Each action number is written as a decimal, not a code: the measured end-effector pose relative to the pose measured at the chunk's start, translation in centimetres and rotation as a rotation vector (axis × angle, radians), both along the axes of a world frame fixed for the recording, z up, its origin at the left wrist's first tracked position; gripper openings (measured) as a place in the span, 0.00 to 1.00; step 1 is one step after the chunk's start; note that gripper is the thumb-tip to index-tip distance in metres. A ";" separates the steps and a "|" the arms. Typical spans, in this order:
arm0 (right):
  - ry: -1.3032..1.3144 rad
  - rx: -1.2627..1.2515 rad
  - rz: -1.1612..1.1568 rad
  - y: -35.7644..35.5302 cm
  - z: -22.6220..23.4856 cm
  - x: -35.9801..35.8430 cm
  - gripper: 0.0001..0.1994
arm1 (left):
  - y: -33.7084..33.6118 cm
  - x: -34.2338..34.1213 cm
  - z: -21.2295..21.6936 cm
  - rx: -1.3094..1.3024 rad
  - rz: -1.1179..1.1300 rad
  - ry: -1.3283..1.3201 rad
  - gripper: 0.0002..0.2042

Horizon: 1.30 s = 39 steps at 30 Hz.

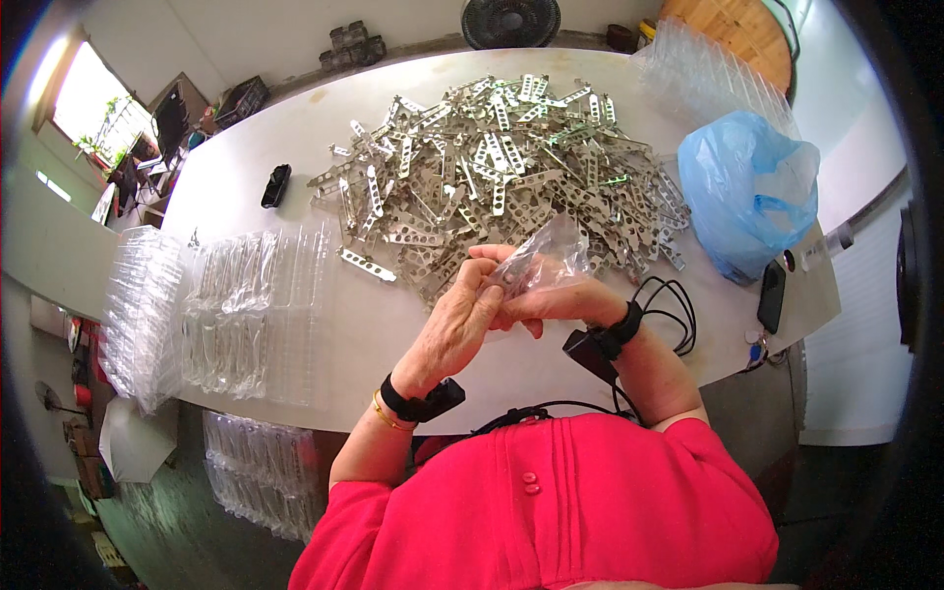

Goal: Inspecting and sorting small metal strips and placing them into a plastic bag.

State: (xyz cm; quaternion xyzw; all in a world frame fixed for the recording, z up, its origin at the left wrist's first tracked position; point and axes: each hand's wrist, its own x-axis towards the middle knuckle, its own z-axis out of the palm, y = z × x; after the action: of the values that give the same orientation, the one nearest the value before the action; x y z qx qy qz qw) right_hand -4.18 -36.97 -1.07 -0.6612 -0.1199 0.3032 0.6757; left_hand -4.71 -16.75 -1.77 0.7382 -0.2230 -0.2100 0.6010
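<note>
My left hand (455,323) and my right hand (556,303) meet over the near edge of a metal heap. Between them is a small clear plastic bag (551,254), its loose end pointing up and away from me. The left fingers pinch the bag's near left side, and the right hand grips it from below and the right. Whether anything lies inside the bag, I cannot make out. Flat silver metal strips with round holes (501,157) form the big heap just beyond my hands. One strip (367,265) lies apart at the heap's left side.
A clear tray (300,344) holding bagged pieces sits left on the white table (393,344), beside stacked clear trays (141,315). A blue plastic bag (742,192), a phone (772,295) and black cables (678,310) are at right. A black object (276,186) lies far left.
</note>
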 end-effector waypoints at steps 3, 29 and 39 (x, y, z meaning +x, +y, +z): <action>0.051 -0.014 0.056 -0.2 -0.2 0.1 0.47 | -0.5 -0.2 -0.8 -0.131 -0.019 0.041 0.09; -0.039 -0.026 -0.095 -1.3 0.3 -0.1 0.20 | 0.1 -0.4 -1.5 0.079 0.173 -0.181 0.06; -0.151 0.078 -0.204 -2.5 -0.5 0.3 0.12 | 0.5 0.2 -2.3 0.053 0.184 -0.341 0.05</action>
State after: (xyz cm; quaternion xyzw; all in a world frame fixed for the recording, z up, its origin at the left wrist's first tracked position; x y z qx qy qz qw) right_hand -3.86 -39.48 -1.52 -0.6641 -0.1140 0.1774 0.7173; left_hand -4.47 -16.27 -4.04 0.7960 -0.2472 -0.0320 0.5515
